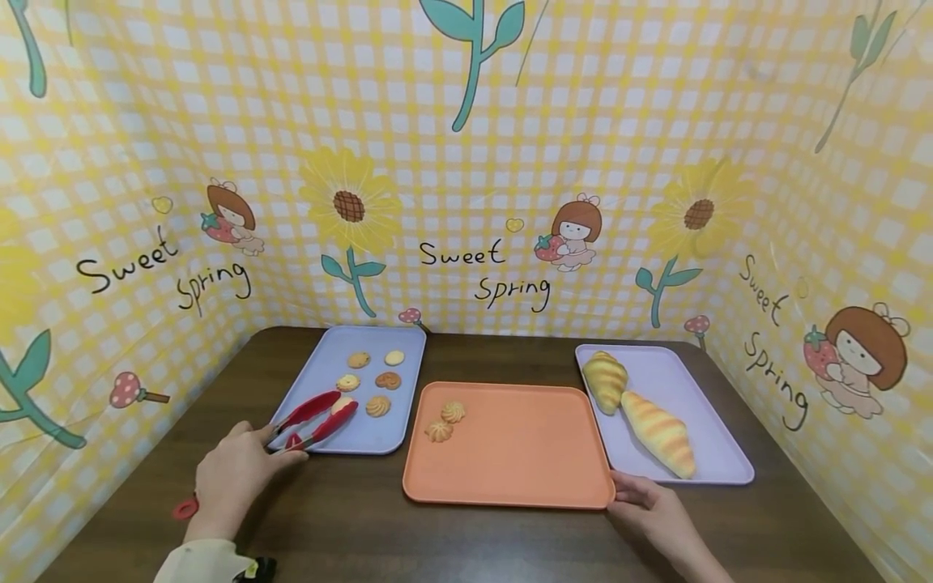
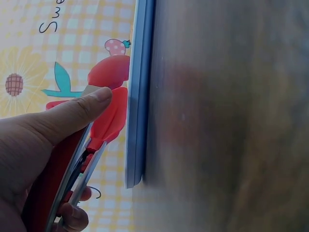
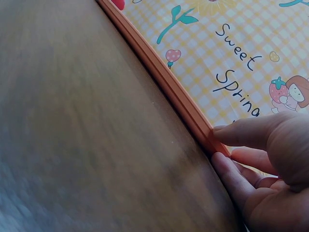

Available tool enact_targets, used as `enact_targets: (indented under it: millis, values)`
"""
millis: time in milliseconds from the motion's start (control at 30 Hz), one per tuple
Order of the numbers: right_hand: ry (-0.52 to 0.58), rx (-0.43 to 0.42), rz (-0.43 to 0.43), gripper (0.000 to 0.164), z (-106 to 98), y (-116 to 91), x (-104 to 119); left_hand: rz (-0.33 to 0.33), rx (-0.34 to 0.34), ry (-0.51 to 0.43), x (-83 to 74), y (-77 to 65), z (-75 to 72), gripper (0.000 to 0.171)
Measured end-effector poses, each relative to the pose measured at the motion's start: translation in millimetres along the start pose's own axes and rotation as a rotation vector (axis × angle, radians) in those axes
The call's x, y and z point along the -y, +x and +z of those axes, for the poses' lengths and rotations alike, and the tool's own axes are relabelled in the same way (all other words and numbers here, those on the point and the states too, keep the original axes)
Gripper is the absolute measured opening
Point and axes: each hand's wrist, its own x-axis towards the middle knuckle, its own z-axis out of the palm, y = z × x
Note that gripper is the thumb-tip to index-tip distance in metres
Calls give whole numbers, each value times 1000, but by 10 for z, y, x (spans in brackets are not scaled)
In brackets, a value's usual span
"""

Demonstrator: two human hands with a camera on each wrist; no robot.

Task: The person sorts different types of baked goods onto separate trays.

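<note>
My left hand (image 1: 236,470) grips red-tipped tongs (image 1: 331,426) low over the front of the blue tray (image 1: 392,433). The tong tips are spread around a small cookie (image 1: 342,406), partly covered by them. In the left wrist view the thumb (image 2: 89,106) presses along one arm of the tongs, with fingertips curled at the other. My right hand (image 1: 659,518) pinches the front right corner of the orange tray (image 1: 525,445); in the right wrist view fingertips (image 3: 224,164) sit right at that corner. Two swirled cookies (image 1: 439,431) lie at the orange tray's left side.
Several more cookies (image 1: 377,406) are spread on the blue tray. At the right, a lilac tray (image 1: 703,397) holds a croissant (image 1: 605,380) and a long striped bread (image 1: 659,436). The dark wooden table (image 1: 437,542) is bordered by a yellow checked cloth (image 1: 466,186).
</note>
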Motion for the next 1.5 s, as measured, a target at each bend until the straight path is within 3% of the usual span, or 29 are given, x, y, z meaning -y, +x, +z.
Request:
enact_targets:
  millis: [467, 767, 1000, 1300, 1500]
  values:
    - [1, 6, 17, 53, 4, 31, -25, -23, 13, -3, 2, 36, 18, 95]
    - [1, 0, 1, 52, 3, 33, -39, -74, 82, -13, -48, -14, 13, 118]
    - [-21, -1, 7, 52, -1, 20, -57, -40, 28, -46, -182, -43, -11, 112]
    - [-4, 12, 2, 53, -4, 21, -64, 7, 22, -34, -338, -25, 7, 110]
    - [-7, 11, -2, 53, -9, 24, -57, 51, 26, -32, -529, -27, 51, 108]
